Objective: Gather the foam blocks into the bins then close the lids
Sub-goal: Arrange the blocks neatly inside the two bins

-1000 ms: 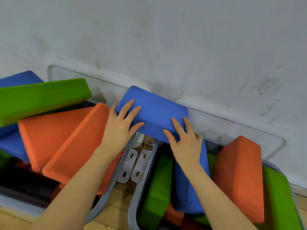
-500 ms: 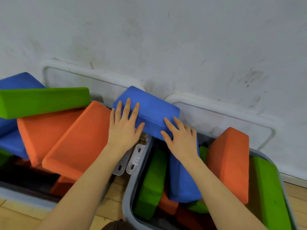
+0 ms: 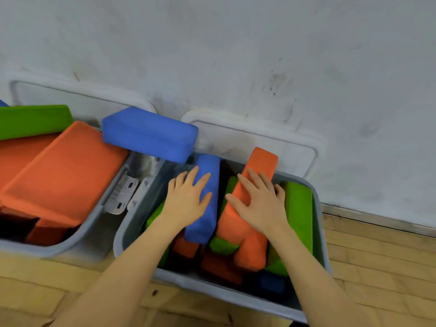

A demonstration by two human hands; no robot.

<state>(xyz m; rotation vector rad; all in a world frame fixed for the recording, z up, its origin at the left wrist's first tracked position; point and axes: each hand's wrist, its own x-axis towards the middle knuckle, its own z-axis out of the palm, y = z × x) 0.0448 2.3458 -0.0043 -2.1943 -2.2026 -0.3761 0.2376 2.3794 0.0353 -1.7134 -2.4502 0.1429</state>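
Hands [image 3: 188,201] apparently flat on blocks [image 3: 250,185]

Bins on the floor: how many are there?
2. The left bin brims with orange blocks; the right bin sits under both hands. Others beyond the frame may be hidden.

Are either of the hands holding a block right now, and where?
Neither grips: left hand lies flat on the blue block, right hand on the orange block.

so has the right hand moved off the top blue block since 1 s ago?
Yes. The right hand left the top blue block, which still bridges the two bins, and went right and down into the right bin, now pressing the orange block.
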